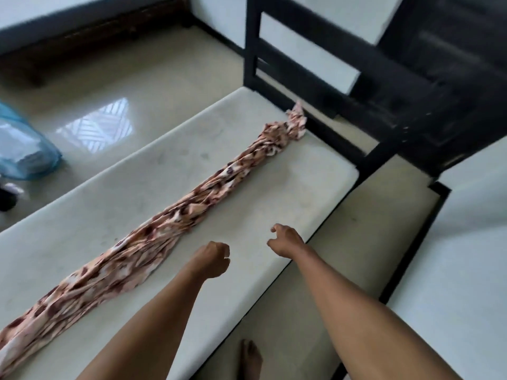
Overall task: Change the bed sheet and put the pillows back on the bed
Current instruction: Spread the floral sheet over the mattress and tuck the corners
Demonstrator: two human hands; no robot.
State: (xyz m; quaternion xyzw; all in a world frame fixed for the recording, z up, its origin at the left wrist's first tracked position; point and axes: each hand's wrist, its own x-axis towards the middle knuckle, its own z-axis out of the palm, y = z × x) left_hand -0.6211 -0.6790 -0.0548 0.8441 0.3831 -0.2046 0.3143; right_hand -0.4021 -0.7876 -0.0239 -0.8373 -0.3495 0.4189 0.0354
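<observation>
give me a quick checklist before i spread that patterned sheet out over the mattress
1. Old sheet off the mattress: ok, its surface is bare.
2. Patterned sheet on the mattress: ok.
3. Sheet spread flat: not ok, it is bunched in one long strip.
4. Left hand free: ok, curled, holds nothing.
5. Right hand free: ok, holds nothing.
6. Pillows ready: cannot tell, none in view.

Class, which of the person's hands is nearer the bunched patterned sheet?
Left. The left hand is just beside the sheet; the right hand is farther off, near the mattress edge.
</observation>
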